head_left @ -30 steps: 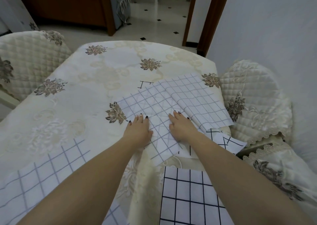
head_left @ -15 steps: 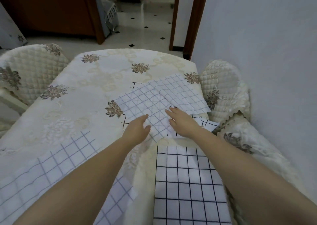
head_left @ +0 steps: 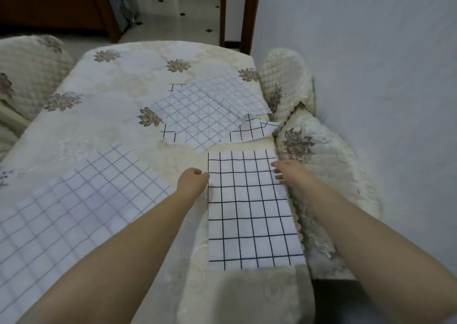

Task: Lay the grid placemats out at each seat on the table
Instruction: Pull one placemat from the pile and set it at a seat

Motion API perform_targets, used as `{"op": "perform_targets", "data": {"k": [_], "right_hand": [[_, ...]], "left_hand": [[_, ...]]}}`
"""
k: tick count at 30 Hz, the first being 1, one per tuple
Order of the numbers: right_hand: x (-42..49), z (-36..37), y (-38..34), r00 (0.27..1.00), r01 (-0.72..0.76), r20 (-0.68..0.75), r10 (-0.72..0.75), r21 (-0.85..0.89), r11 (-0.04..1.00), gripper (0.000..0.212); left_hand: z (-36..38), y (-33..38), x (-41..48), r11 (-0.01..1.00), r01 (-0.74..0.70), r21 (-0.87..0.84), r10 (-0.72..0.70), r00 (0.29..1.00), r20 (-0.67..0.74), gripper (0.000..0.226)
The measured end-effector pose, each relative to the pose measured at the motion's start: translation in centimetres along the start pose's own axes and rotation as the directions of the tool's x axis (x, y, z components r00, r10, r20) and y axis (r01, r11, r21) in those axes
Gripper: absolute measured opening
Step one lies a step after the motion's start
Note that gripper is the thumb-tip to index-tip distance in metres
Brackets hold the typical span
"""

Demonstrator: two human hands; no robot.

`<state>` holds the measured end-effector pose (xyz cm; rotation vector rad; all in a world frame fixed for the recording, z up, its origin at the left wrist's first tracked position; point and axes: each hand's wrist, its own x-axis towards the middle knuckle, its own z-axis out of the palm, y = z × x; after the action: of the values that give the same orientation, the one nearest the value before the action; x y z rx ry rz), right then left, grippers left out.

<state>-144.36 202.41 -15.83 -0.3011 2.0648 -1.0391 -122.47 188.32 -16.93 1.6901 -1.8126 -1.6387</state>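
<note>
Head camera: I have brought both hands back from the rumpled heap of pale, thin-lined grid placemats (head_left: 205, 111) at the far right of the cream, flower-embroidered tablecloth (head_left: 111, 81). They now flank the white fabric placemat with a bold black grid (head_left: 249, 215), which lies flat at the table's near right edge, beside a quilted cream chair (head_left: 289, 86). The left hand (head_left: 194, 181) is curled at its left edge and the right hand (head_left: 289, 175) is at its right edge. Blur keeps me from telling whether either pinches the cloth. I judge this mat is being squared next, with the heap left unsorted.
</note>
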Motion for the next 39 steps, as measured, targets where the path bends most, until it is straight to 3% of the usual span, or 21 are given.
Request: {"op": "perform_targets", "data": {"k": [4, 6, 9, 12, 14, 16, 19, 25, 29, 35, 39], "right_hand": [[-1.3, -0.8, 4.4, 0.990, -0.111, -0.074, 0.121, 0.125, 0.986, 0.011], [-1.7, -0.7, 5.5, 0.977, -0.128, -0.146, 0.153, 0.167, 0.978, 0.017], [-1.8, -0.8, 6.8, 0.965, -0.115, -0.226, 0.132, 0.089, 0.989, 0.021], [-3.2, -0.6, 7.4, 0.967, -0.164, -0.184, 0.178, 0.084, 0.983, 0.025], [-3.5, -0.5, 7.9, 0.965, -0.196, -0.153, 0.211, 0.105, 0.975, 0.016], [-3.5, -0.3, 8.3, 0.969, -0.189, -0.148, 0.199, 0.079, 0.979, 0.010], [-2.6, -0.3, 9.3, 0.974, -0.171, -0.147, 0.175, 0.038, 0.985, 0.034], [-3.6, 0.0, 8.9, 0.977, -0.106, -0.186, 0.102, -0.015, 0.994, 0.008], [-2.5, 0.5, 8.9, 0.971, -0.108, -0.222, 0.087, -0.084, 0.991, 0.023], [-1.3, 1.1, 7.8, 0.966, -0.086, -0.252, 0.065, -0.072, 0.994, 0.012], [-0.6, 1.6, 7.2, 0.962, -0.075, -0.271, 0.048, -0.092, 0.993, 0.018]], "left_hand": [[0.4, -1.8, -1.3, 0.998, 0.051, -0.041, -0.050, 0.998, 0.026, 0.006], [0.6, -2.5, -1.6, 0.997, 0.064, -0.048, -0.063, 0.998, 0.030, 0.010], [1.0, -2.9, -2.1, 0.992, 0.072, -0.101, -0.070, 0.997, 0.023, 0.013], [1.6, -3.3, -2.3, 0.985, 0.099, -0.139, -0.094, 0.995, 0.041, 0.012], [1.9, -3.9, -2.1, 0.982, 0.127, -0.142, -0.118, 0.991, 0.069, 0.009], [2.1, -4.4, -2.0, 0.985, 0.139, -0.102, -0.131, 0.988, 0.077, 0.009], [2.2, -4.4, -2.4, 0.993, 0.116, -0.028, -0.114, 0.992, 0.062, 0.011], [2.2, -4.6, -1.3, 0.995, 0.100, 0.000, -0.100, 0.994, 0.050, 0.007], [1.8, -4.5, -0.2, 0.996, 0.078, 0.032, -0.079, 0.997, 0.025, 0.007], [1.0, -3.8, 1.2, 0.997, 0.075, 0.031, -0.075, 0.997, -0.001, 0.009], [0.6, -3.5, 2.2, 0.996, 0.078, 0.040, -0.077, 0.997, -0.017, 0.009]]}}
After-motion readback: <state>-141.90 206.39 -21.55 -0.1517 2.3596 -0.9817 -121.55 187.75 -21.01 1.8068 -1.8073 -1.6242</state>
